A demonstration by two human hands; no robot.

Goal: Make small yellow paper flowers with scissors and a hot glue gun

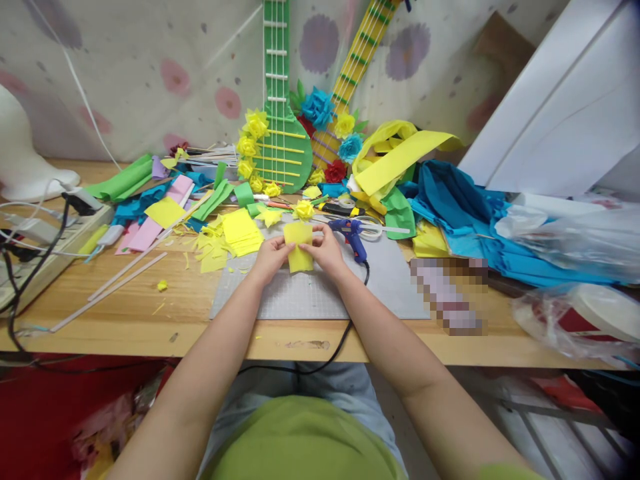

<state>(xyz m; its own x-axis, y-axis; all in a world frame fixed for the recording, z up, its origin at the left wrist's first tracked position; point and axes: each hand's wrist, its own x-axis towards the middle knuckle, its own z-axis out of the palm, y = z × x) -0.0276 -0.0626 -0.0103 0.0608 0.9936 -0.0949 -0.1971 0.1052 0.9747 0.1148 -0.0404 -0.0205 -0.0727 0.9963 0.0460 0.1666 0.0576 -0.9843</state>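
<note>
Both my hands hold one small yellow paper piece [299, 245] above the grey cutting mat [320, 293]. My left hand [270, 257] pinches its left edge, fingers closed. On the other edge, my right hand [327, 250] pinches it the same way. A stack of yellow paper squares [241, 232] and yellow scraps lie just left of my hands. A blue glue gun [353, 235] rests right of my right hand, its black cord running off the table edge. A finished yellow paper flower [303, 210] sits just beyond the held piece.
Green [280, 127] and yellow [350, 73] paper guitars with paper flowers lean on the back wall. Coloured paper sheets and blue tissue [470, 220] crowd the back and right. White sticks [125, 273], a power strip [35, 247] and cables lie at left. Scissors [375, 229] lie by the glue gun.
</note>
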